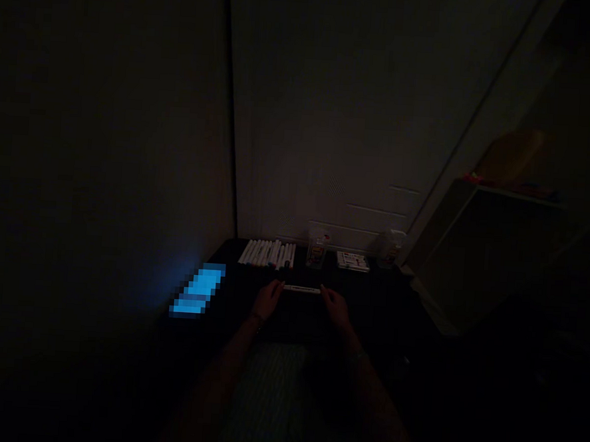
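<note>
A slim white marker lies crosswise between my two hands over the dark table. My left hand is closed on its left end, and my right hand pinches the right end. Just beyond my left hand, a row of white markers lies side by side on the table. Straight ahead stands a clear plastic case, with a small stack of white markers to its right. The light is dim, so fine print and cap colours are hard to make out.
The dark table backs onto a pale wall. At its left edge glows a blurred blue screen. Another clear container stands at the back right corner. Further right is a shelf unit with an orange-brown object on top.
</note>
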A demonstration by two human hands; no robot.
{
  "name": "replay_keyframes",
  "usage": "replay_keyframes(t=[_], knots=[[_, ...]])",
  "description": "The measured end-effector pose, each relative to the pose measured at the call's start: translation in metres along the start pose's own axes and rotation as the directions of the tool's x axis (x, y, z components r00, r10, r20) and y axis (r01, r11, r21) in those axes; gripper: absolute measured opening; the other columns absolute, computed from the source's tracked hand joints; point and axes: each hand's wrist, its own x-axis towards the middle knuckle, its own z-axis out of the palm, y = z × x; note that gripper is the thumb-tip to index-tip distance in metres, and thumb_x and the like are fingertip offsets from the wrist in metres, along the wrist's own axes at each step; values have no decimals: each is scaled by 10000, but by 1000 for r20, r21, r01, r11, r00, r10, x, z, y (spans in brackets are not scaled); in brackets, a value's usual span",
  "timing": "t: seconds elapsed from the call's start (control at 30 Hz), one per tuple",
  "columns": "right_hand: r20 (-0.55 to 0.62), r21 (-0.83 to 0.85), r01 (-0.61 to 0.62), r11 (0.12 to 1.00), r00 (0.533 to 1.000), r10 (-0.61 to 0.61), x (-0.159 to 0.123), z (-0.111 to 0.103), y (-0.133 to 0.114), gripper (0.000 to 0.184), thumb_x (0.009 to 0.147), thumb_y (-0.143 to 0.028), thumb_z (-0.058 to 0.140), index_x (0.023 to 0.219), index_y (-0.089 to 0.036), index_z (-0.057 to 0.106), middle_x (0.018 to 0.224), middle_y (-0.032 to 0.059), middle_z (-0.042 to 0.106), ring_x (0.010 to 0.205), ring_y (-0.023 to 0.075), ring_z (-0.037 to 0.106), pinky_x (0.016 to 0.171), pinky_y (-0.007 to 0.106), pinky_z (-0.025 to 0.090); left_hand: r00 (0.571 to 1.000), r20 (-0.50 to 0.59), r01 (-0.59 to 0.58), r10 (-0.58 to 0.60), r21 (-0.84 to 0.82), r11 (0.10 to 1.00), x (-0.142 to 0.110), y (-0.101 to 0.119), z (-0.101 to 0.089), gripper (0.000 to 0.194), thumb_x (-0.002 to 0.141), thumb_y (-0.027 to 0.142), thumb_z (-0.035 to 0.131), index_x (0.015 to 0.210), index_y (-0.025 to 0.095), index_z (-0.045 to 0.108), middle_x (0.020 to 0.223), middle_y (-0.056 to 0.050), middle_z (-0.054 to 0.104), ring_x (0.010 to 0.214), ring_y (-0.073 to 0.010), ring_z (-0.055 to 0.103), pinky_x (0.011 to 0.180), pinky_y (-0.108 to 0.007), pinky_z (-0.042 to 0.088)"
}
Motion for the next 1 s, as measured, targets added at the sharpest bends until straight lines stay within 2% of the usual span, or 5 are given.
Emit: replay_keyframes(t=[0.23, 0.4, 0.6, 0.7, 1.0], knots=[[14, -78, 59, 995, 998, -58, 3, 7, 13, 444, 823, -531, 302, 791, -215, 611, 755, 8, 606, 718, 132, 535, 628, 195, 348, 999, -37, 39, -40, -15, 999, 0, 2, -1, 356, 811, 438, 324, 829, 171, 559, 779, -11, 624, 699, -128, 548, 661, -216, 391], [4, -100, 88, 991, 996, -88, 4, 10, 16, 440, 833, -526, 282, 803, -225, 602, 774, 7, 603, 744, 137, 535, 642, 201, 347, 999, -46, 22, -23, -22, 1000, -1, 1, -2, 365, 810, 442, 326, 834, 167, 565, 788, -15, 621, 713, -133, 545, 657, -217, 385], [17, -57, 39, 998, 999, -38, 5, 10, 17, 517, 843, -533, 213, 825, -223, 626, 786, 24, 620, 734, 152, 548, 628, 216, 355, 1000, 10, 9, -9, 33, 999, 0, 0, -2, 388, 824, 442, 283, 794, 163, 551, 729, -12, 603, 665, -121, 527, 627, -213, 375], [23, -56, 15, 998, 1000, -14, 5, 9, 17, 552, 839, -546, 193, 810, -215, 634, 757, 26, 623, 711, 156, 552, 611, 220, 359, 1000, 4, 1, -1, 44, 999, 1, -2, 0, 372, 824, 434, 284, 797, 170, 544, 746, -15, 604, 684, -123, 531, 643, -216, 378], [14, -51, 40, 998, 999, -39, 6, 10, 17, 505, 825, -555, 240, 896, -225, 616, 850, 21, 626, 776, 155, 558, 660, 217, 371, 1000, -2, 5, -5, 5, 1000, 0, -3, 1, 346, 814, 429, 309, 846, 180, 548, 781, -18, 616, 726, -133, 550, 672, -220, 388]])
